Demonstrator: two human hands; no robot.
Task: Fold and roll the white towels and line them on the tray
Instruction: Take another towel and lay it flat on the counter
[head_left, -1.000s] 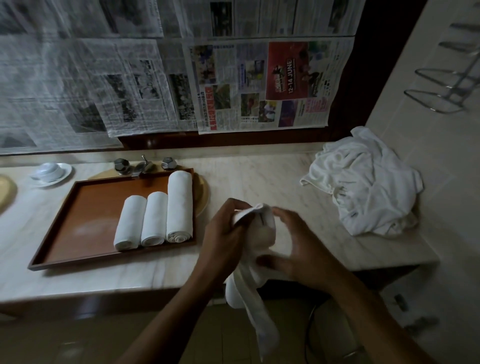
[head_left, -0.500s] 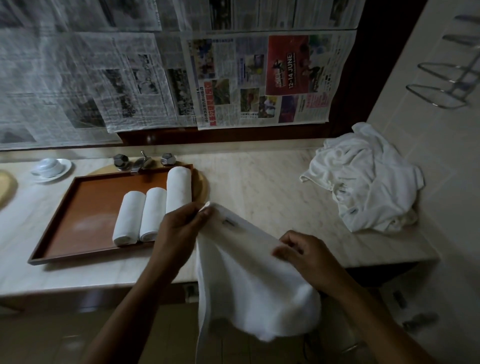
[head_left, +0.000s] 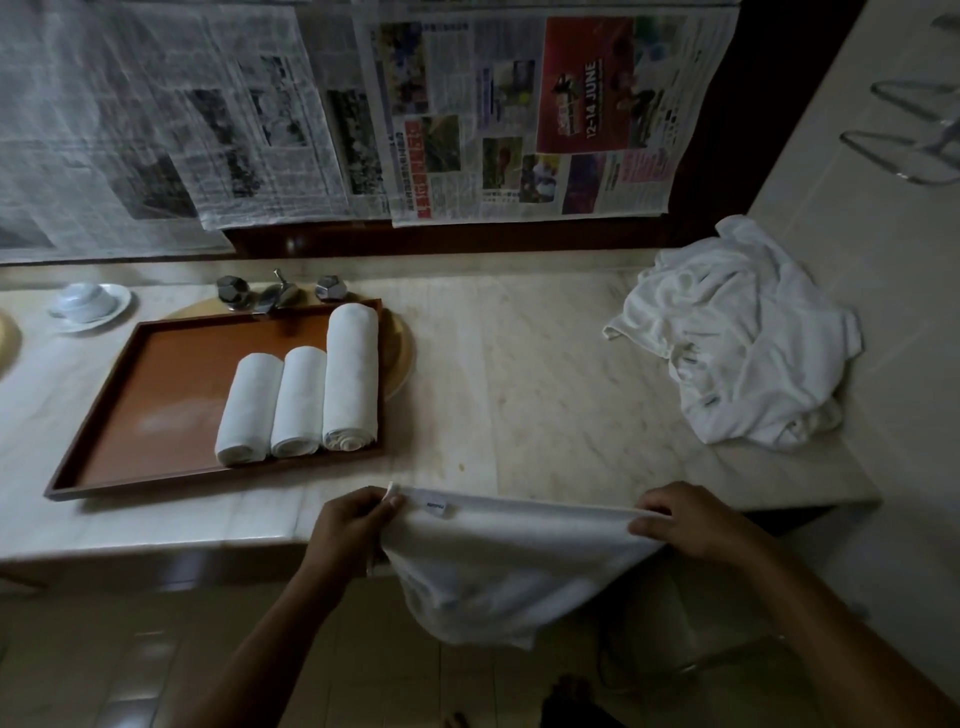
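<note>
Hands stretch a white terry towel (head_left: 514, 566) by its top edge just over the near edge of the pale marble bench (head_left: 519, 374). The left hand (head_left: 353, 525) pinches one corner beside the small label, fingers curled round the hem, and the right hand (head_left: 685, 525) grips the other corner likewise, while the cloth hangs below the bench front. Three rolled white towels (head_left: 298, 400) lie touching, side by side, at the right of the brown rectangular tray (head_left: 130, 415); a crumpled heap of white towels (head_left: 737, 338) sits far right. This looks like opening-out before the first fold. Next, the towel probably needs laying flat between tray and heap, edges squared.
</note>
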